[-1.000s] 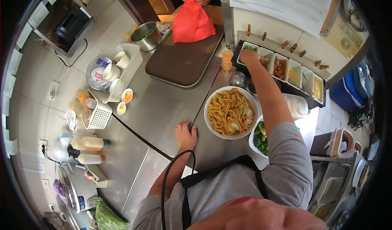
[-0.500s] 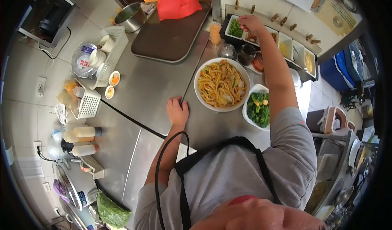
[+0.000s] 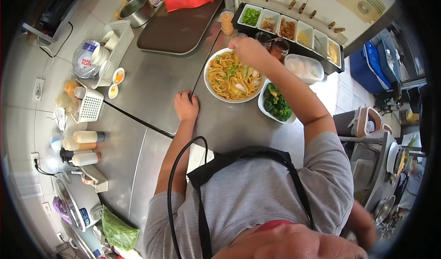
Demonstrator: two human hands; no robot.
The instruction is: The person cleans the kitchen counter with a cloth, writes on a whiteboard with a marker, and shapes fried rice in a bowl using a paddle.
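Observation:
My right hand [image 3: 245,47] is above the far rim of a white bowl of noodles [image 3: 232,82], its fingers pinched together. What they grip is mostly hidden; chopped green onion is scattered on the noodles below. A tub of chopped green onions [image 3: 251,16] stands beyond in the topping rack. Next to the noodle bowl, a white dish holds dark leafy greens [image 3: 277,103] with pale bits on top, partly behind my right forearm. My left hand [image 3: 187,106] rests on the steel counter left of the bowl, fingers out and holding nothing.
Beyond the bowl are a topping rack [image 3: 317,52], stacked orange cups [image 3: 227,23], jars [image 3: 279,49] and a lidded clear container [image 3: 304,68]. A brown tray [image 3: 177,31] lies at the back. White baskets [image 3: 92,105] and squeeze bottles [image 3: 82,147] line the left. Another person's arm [image 3: 363,224] shows lower right.
My right hand has moved from the green onion tub back toward me, over the noodles. Green bits now lie on the noodles. My left hand stays on the counter. Another person's arm has appeared.

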